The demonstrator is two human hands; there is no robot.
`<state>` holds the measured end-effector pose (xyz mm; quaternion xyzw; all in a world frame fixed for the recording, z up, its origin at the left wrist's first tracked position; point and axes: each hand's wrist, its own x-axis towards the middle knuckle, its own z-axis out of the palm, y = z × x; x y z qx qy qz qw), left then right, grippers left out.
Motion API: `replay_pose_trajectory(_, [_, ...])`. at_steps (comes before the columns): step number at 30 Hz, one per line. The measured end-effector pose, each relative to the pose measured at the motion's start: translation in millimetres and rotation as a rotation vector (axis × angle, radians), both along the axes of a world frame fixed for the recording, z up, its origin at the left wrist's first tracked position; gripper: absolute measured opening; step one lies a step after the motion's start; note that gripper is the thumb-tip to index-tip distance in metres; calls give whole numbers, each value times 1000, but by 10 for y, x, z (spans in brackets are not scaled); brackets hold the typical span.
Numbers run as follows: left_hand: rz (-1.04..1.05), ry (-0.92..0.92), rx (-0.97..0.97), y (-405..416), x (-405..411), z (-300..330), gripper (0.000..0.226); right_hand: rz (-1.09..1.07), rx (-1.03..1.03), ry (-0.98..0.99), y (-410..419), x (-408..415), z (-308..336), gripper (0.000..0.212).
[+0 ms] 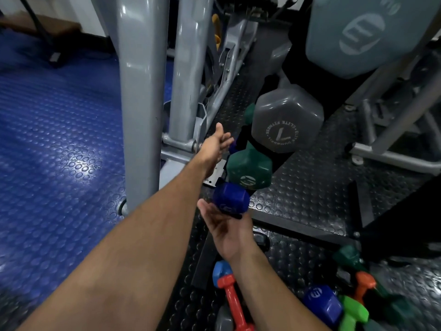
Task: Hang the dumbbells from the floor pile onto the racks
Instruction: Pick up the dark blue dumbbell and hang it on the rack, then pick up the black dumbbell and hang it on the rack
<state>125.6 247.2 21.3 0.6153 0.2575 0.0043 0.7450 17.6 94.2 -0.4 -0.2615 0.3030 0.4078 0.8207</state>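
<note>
Gym floor; left hand (218, 142) open by the rack (241, 142), right hand (226, 225) loosely cupping a blue dumbbell (230, 197), which could slip

Blue rubber flooring (59, 139) with raised round studs covers the left side and shows a bright patch of reflected light, while black studded matting (310, 187) lies to the right. Two grey metal uprights (140, 91) of an exercise machine rise through the middle. A white wall (90, 10) with a dark baseboard stands at the far left, with a low brown wooden step (52, 25) before it.
</note>
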Motion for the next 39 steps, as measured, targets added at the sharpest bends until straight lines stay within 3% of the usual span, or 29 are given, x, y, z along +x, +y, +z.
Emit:
replay_pose_trajectory(2, [-17, 14, -49, 99, 70, -246, 110, -17, -56, 5, -42, 50, -21, 68])
replay_pose_trajectory(4, [-22, 22, -94, 143, 128, -463, 118, -62, -72, 3, -79, 92, -19, 70])
replay_pose_trajectory(11, [75, 26, -48, -96, -130, -196, 75, 111, -204, -152, -268, 123, -7, 61])
replay_pose_trajectory(15, [139, 55, -2, -100, -357, -293, 79, 340, -483, -374, -556, 67, 10, 47])
replay_pose_trajectory(19, [273, 76, -5, -258, -838, -470, 63, 521, -791, -552, -933, -116, -217, 21])
replay_pose_trajectory(25, [358, 278, 116, -741, -1522, -858, 46, 793, -1185, -775, -1556, -469, -597, 34])
replay_pose_trajectory(31, [242, 499, 334, -1197, -1834, -1140, 31, 782, -1254, -824, -1878, -506, -743, 49])
replay_pose_trajectory(35, [109, 525, 228, -1428, -1677, -1329, 15, 726, -1227, -738, -1931, -376, -865, 44])
replay_pose_trajectory(39, [-48, 582, 211, -1666, -1446, -1516, 21, 774, -1174, -664, -1911, -199, -1018, 50])
